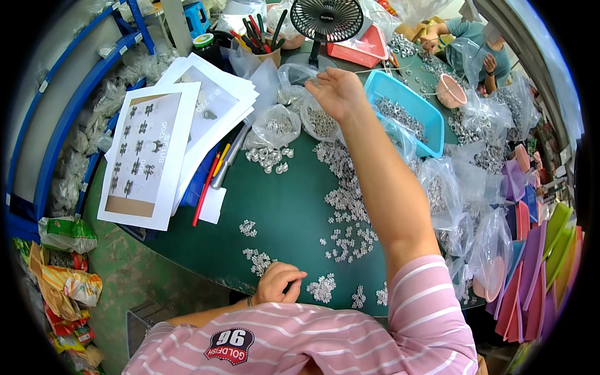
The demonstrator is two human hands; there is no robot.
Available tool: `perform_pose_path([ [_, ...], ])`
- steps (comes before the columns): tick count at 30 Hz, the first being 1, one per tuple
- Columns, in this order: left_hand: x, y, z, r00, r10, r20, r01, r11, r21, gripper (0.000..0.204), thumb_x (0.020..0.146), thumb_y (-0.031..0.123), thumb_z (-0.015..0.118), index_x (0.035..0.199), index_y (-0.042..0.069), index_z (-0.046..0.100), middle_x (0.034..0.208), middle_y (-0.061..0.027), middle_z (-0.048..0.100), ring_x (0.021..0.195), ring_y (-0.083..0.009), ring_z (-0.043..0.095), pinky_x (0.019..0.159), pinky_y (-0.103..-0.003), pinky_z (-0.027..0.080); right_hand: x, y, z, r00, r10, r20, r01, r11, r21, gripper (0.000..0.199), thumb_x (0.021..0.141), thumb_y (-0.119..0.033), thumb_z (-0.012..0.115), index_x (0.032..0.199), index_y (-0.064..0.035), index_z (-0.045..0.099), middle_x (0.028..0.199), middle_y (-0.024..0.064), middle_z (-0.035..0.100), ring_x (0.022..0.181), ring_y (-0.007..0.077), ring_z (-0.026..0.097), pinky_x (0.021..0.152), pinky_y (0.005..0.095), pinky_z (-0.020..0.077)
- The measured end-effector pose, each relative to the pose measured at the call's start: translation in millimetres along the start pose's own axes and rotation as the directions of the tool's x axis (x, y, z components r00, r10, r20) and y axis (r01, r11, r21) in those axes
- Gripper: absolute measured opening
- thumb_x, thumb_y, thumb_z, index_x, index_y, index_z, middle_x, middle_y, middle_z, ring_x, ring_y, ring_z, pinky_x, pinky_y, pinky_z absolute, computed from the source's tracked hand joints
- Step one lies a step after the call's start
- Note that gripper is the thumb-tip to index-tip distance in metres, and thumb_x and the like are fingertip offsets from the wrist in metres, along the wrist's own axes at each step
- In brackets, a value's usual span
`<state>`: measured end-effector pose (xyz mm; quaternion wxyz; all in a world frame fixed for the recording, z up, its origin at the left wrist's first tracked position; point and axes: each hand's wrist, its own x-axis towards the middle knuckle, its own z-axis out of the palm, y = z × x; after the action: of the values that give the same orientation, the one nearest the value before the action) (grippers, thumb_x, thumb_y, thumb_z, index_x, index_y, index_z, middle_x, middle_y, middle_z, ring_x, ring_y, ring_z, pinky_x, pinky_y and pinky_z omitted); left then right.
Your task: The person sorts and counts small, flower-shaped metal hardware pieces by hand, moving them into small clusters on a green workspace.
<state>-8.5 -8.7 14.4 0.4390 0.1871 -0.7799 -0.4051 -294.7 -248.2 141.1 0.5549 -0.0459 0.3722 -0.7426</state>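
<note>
My right hand [337,92] is stretched far forward over the green table, palm up and fingers extended, with nothing seen in it. Below and around it stand clear plastic bags of small metal parts, among them an open bag [320,121] and another bag [275,125]. Near the table's front edge, my left hand [279,282] is curled; whatever its fingers may hold is hidden. Beside it lie a little heap of silver metal pieces [257,262] and another heap [321,288] to its right. A large spread of similar pieces [347,200] runs under my right forearm.
Printed sheets [147,156], a red pen [205,192] and a grey-handled tool [228,156] lie left. Behind stand a black fan [327,22] and a pot of pliers [265,53]. A blue basket [406,109] holds metal parts. Another person [478,53] works at far right.
</note>
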Motion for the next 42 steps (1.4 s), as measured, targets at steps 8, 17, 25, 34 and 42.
perform_pose_path([
  [8,-4,-10,3,0.999,-0.009,-0.043,0.011,0.999,0.044,0.023,0.073,-0.011,0.068,0.093,0.002,0.066,0.083,-0.0124,0.064,0.072,-0.0273,0.061,0.064,-0.036,0.049,1,2,-49,0.953,-0.119,0.280,0.205,0.931,-0.303,0.021,0.097,-0.014,0.054,0.105,0.0035,0.063,0.103,0.0152,0.068,0.089,0.0230,0.067,0.082,0.0322,0.0542],
  [17,-5,1,5,0.997,-0.074,-0.003,0.074,0.997,-0.030,0.023,0.076,-0.009,0.066,0.097,-0.001,0.066,0.086,-0.0122,0.064,0.073,-0.0246,0.059,0.067,-0.034,0.048,-258,11,-204,0.699,0.217,0.681,0.713,-0.277,-0.644,0.031,0.077,0.010,0.058,0.104,-0.0008,0.069,0.109,0.0145,0.068,0.101,0.0311,0.065,0.087,0.0385,0.0533],
  [25,-8,-3,4,0.994,-0.102,0.029,0.101,0.995,0.021,0.024,0.077,-0.011,0.065,0.098,0.000,0.066,0.089,-0.0124,0.063,0.076,-0.0237,0.059,0.069,-0.032,0.048,-293,12,-244,0.816,-0.402,0.416,0.346,-0.238,-0.908,0.019,0.079,0.009,0.064,0.095,0.0002,0.069,0.093,0.0139,0.067,0.084,0.0306,0.066,0.073,0.0360,0.0531],
  [34,-8,0,6,0.993,-0.119,0.027,0.118,0.992,0.041,0.025,0.079,-0.013,0.065,0.100,-0.001,0.064,0.091,-0.0124,0.062,0.078,-0.0206,0.057,0.071,-0.029,0.047,-294,31,-247,0.825,-0.415,0.385,0.275,-0.300,-0.913,0.010,0.080,0.002,0.069,0.090,0.0000,0.068,0.084,0.0127,0.064,0.078,0.0323,0.064,0.069,0.0378,0.0521],
  [42,-9,1,8,0.990,-0.143,0.010,0.142,0.988,0.054,0.023,0.078,-0.012,0.066,0.097,0.000,0.065,0.089,-0.0124,0.063,0.076,-0.0216,0.058,0.068,-0.030,0.047,-298,26,-256,0.786,-0.520,0.335,0.227,-0.261,-0.938,0.008,0.081,0.000,0.070,0.089,-0.0004,0.068,0.083,0.0124,0.062,0.078,0.0317,0.063,0.069,0.0388,0.0517],
])
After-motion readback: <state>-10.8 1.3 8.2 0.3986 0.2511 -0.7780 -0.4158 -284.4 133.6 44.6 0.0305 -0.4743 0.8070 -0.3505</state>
